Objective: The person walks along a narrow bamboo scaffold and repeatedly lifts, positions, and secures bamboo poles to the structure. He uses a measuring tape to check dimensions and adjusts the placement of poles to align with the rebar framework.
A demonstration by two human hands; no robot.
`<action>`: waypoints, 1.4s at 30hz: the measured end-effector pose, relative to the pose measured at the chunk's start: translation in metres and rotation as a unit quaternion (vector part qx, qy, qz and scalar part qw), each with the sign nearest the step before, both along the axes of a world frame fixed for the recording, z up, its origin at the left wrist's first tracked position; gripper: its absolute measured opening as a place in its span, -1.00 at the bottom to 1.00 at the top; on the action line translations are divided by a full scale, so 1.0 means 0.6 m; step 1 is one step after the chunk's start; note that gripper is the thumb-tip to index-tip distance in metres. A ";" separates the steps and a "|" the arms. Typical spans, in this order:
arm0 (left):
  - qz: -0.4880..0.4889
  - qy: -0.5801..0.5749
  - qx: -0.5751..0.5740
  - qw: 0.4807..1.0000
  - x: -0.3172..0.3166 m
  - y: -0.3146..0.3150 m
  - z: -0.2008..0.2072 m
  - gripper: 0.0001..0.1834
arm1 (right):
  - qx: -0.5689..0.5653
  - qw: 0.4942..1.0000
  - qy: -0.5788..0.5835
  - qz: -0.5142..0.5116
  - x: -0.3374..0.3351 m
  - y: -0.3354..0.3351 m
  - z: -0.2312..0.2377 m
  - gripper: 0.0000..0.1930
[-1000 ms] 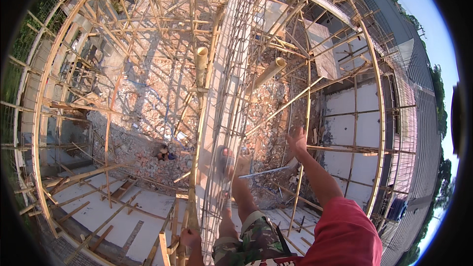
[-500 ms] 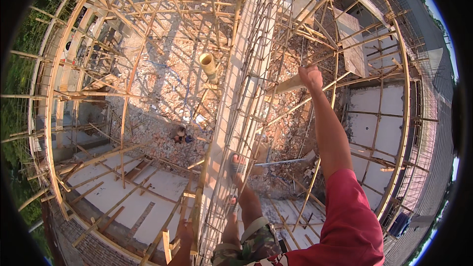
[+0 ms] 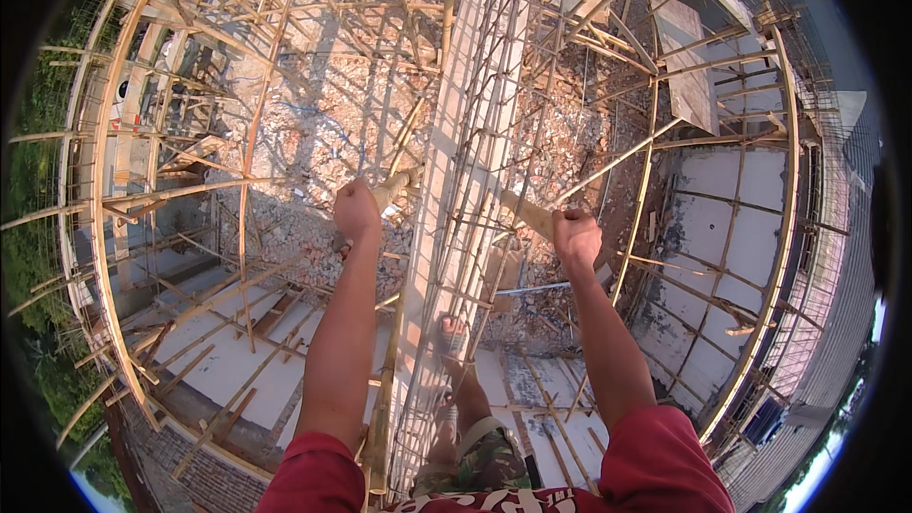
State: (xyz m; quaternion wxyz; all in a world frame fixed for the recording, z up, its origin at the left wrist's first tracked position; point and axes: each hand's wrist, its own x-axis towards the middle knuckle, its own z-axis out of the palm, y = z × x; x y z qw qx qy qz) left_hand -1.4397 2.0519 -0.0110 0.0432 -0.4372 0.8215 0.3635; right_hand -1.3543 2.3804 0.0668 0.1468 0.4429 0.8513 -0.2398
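You are gripping, left hand (image 3: 357, 212) and right hand (image 3: 577, 237), the tops of the left bamboo pole (image 3: 391, 189) and right bamboo pole (image 3: 527, 216) beside opposite edges of the beam (image 3: 439, 190), both likely stiff, sturdy and best held there.

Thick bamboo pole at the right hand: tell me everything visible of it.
The thick bamboo pole looks round and tan. In the picture it slants down rightward from beside the steel bars to the curled right hand, which grips and hides its near end. Its far end and support cannot be made out.
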 end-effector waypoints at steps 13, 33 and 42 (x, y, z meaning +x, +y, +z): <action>-0.041 -0.099 -0.107 0.989 0.003 0.009 0.024 -0.56 | 0.021 1.000 0.010 0.011 0.017 0.000 -0.032 -0.65; -0.020 -0.127 -0.109 0.986 0.016 0.004 0.005 -0.56 | 0.044 0.995 0.063 0.059 0.038 0.009 -0.059 -0.72; -0.006 -0.126 -0.110 0.986 0.005 0.012 0.016 -0.51 | 0.049 0.995 0.048 0.074 0.043 0.010 -0.062 -0.69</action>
